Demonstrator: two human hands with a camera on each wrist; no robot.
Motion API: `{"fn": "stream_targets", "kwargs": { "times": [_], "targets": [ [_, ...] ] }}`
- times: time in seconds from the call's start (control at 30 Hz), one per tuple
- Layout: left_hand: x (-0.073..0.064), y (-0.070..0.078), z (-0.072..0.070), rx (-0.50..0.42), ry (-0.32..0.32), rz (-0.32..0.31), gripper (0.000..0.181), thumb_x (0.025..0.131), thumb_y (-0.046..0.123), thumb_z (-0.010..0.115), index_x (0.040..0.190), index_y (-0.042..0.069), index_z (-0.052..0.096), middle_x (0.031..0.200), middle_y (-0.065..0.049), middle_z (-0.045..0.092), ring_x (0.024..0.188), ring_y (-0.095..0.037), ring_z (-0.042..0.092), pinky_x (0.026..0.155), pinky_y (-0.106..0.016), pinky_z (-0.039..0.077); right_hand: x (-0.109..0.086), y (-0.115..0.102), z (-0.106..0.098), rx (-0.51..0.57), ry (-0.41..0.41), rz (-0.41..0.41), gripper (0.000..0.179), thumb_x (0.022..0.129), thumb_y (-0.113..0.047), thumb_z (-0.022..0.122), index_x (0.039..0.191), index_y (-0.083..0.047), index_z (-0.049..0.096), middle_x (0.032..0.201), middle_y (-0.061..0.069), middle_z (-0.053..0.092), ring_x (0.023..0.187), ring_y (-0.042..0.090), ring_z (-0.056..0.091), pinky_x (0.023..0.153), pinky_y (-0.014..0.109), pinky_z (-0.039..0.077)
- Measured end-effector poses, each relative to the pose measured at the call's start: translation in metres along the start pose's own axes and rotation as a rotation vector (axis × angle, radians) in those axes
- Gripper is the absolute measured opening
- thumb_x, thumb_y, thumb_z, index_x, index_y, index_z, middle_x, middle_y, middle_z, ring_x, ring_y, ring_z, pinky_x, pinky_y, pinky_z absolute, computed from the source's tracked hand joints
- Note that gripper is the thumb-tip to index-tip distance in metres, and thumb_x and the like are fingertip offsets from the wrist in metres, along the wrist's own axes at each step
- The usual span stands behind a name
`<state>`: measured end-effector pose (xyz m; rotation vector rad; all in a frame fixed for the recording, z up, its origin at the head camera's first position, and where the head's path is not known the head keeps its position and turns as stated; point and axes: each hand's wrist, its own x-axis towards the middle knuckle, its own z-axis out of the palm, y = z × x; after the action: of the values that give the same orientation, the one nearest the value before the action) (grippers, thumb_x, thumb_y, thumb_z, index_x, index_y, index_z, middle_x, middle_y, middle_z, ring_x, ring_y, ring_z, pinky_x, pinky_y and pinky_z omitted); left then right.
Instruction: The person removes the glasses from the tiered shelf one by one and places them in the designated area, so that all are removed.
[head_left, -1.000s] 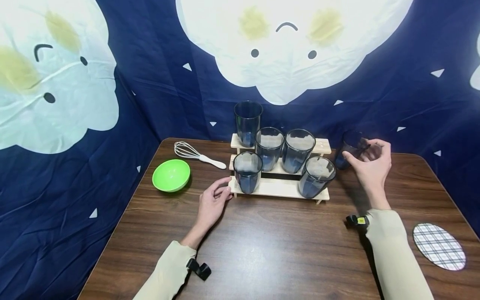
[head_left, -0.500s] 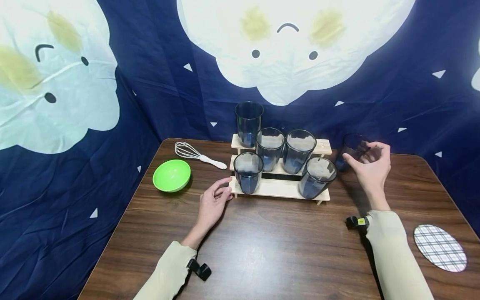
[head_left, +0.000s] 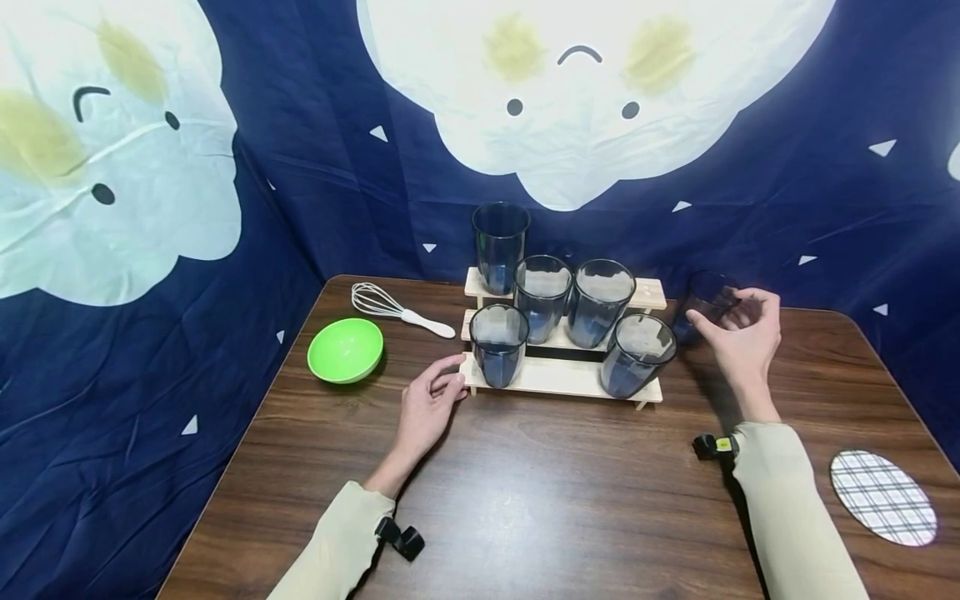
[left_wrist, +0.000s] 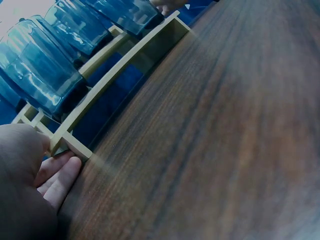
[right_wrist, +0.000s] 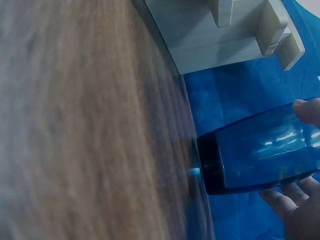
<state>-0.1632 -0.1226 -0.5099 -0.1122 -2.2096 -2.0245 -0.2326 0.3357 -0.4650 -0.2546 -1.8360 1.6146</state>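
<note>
My right hand [head_left: 746, 333] grips a dark blue-grey drinking glass [right_wrist: 265, 150] by its sides, thumb on one side and fingers on the other. The glass is upright to the right of a three-step wooden rack [head_left: 558, 377]; its base is at or just above the tabletop. At the rack's front left corner, my left hand [head_left: 426, 408] holds the end of the lowest step, with fingers around its leg in the left wrist view. Several matching glasses stand on the rack: one glass [head_left: 501, 250] on the top step, two on the middle, two on the lowest.
To the left lie a white whisk [head_left: 405, 315] and a green bowl [head_left: 345, 350] on the brown wooden table [head_left: 570, 500]. A round checked mat [head_left: 883, 497] lies near the right edge. A dark blue curtain [head_left: 300, 167] with cloud shapes hangs behind.
The glass in my right hand has come down slightly beside the rack. My left hand stays at the rack's corner, and the glasses on the steps have not moved.
</note>
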Motion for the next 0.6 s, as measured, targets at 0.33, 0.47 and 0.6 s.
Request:
{"fn": "stream_targets", "kwargs": {
  "times": [0.33,0.47,0.6],
  "targets": [
    [0.0001,0.0001,0.0004,0.002,0.001,-0.001,0.032,0.107,-0.004,0.070,0.138,-0.001,0.074,0.112,-0.028,0.080,0.101,-0.046,0.081,0.087,-0.031,0.072,-0.0006,0.0024,-0.0045,0.045,-0.026,0.006,0.065,0.072,0.016,0.094,0.119,-0.016,0.062,0.127,0.004,0.072,0.110,0.013,0.070,0.087,0.010,0.062],
    [0.0001,-0.0007,0.0003,0.006,0.000,0.002,0.032,0.107,-0.003,0.070,0.138,0.000,0.074,0.113,-0.028,0.081,0.100,-0.046,0.081,0.087,-0.031,0.072,-0.0015,0.0028,-0.0055,0.066,-0.041,0.004,0.066,0.073,0.018,0.093,0.119,-0.015,0.060,0.129,0.008,0.071,0.110,0.013,0.070,0.087,0.010,0.061],
    [0.0002,-0.0014,0.0000,0.007,-0.002,0.008,0.032,0.107,-0.003,0.070,0.138,0.000,0.074,0.113,-0.028,0.081,0.100,-0.045,0.081,0.087,-0.030,0.072,-0.0020,0.0021,-0.0047,0.101,-0.053,0.001,0.066,0.073,0.020,0.091,0.121,-0.012,0.059,0.129,0.009,0.070,0.108,0.013,0.069,0.086,0.011,0.061]
  ]
}}
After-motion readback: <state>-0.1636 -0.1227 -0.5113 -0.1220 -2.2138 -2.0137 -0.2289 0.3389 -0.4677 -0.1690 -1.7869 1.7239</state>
